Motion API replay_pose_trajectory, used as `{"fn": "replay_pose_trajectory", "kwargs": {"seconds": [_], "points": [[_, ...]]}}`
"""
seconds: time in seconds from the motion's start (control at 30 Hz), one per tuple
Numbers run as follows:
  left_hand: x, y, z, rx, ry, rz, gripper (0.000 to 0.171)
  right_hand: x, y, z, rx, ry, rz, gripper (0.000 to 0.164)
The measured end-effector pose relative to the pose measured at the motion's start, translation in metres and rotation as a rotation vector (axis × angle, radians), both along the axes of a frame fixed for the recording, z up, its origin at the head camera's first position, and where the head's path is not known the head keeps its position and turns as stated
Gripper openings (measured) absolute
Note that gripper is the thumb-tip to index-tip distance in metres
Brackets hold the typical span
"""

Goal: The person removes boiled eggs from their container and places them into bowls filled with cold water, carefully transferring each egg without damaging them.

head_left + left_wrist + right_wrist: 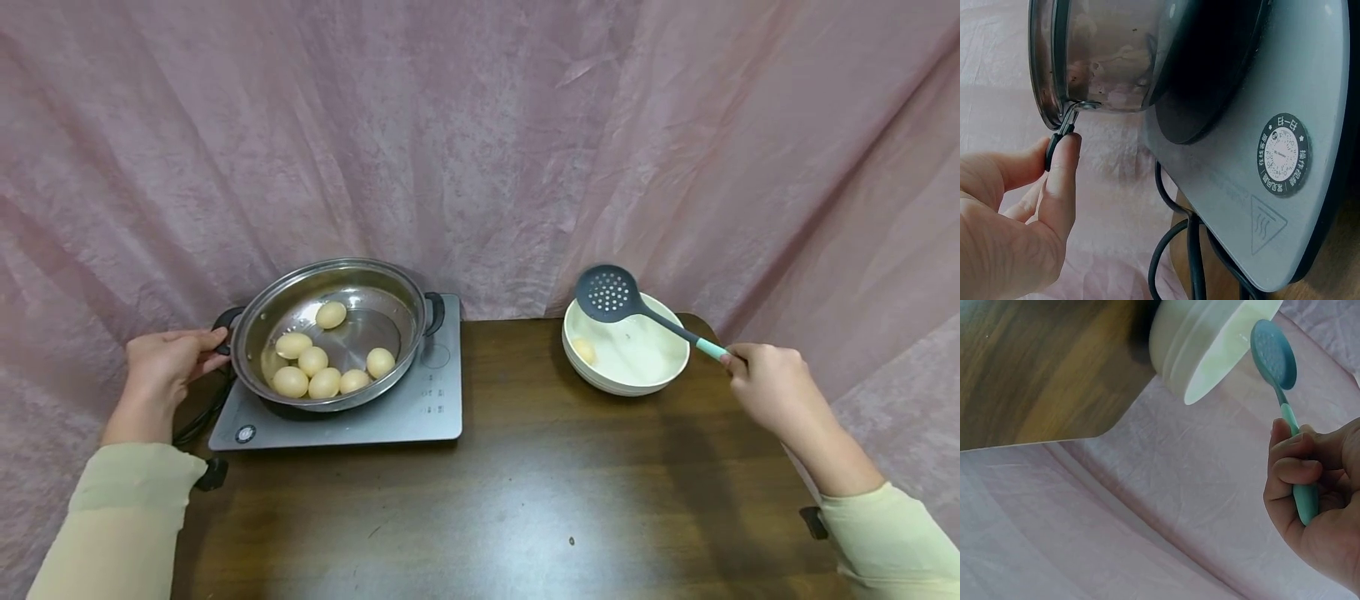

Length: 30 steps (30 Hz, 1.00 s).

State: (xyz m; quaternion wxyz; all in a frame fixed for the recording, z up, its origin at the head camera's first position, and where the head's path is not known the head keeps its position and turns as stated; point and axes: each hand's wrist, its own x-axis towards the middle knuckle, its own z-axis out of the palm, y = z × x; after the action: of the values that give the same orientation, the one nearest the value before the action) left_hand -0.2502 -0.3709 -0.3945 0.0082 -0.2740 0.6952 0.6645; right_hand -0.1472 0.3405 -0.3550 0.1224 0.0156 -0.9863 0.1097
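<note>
My left hand [168, 362] pinches the black side handle [1054, 150] of a steel pot [367, 321] between thumb and fingers. Several pale, egg-like balls [325, 382] lie in the pot, most of them toward its near left side. My right hand [776, 387] grips the mint-green handle [1305, 500] of a slotted skimmer. The skimmer's dark perforated head [607, 293] is raised over the back left rim of a white bowl [637, 354], with nothing on it. One pale ball [584, 351] sits inside the bowl at the left.
Under the pot is a grey induction cooktop [337, 429], with black cables [1194, 250] running off its left side. Both cooktop and bowl stand on a brown wooden table [510, 483]. A pink curtain [480, 150] hangs right behind the table.
</note>
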Motion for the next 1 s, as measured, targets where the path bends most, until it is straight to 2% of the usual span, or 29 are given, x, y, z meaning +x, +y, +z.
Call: {"fn": "replay_pose_trajectory", "kwargs": {"seconds": [0.37, 0.57, 0.73, 1.0], "points": [[0.003, 0.001, 0.000, -0.014, 0.021, 0.031, 0.013, -0.004, -0.007, -0.002, -0.028, -0.017, 0.015, 0.020], [-0.003, 0.004, 0.002, -0.043, 0.020, 0.032, 0.015, -0.007, -0.011, 0.006, -0.052, -0.026, 0.033, 0.023], [-0.006, 0.005, 0.002, -0.034, 0.021, 0.038, 0.011, -0.007, -0.018, 0.012, -0.046, 0.002, 0.055, 0.024], [-0.004, 0.005, 0.004, -0.036, 0.029, 0.053, 0.012, -0.012, -0.044, 0.025, -0.056, 0.001, 0.107, 0.025]]}}
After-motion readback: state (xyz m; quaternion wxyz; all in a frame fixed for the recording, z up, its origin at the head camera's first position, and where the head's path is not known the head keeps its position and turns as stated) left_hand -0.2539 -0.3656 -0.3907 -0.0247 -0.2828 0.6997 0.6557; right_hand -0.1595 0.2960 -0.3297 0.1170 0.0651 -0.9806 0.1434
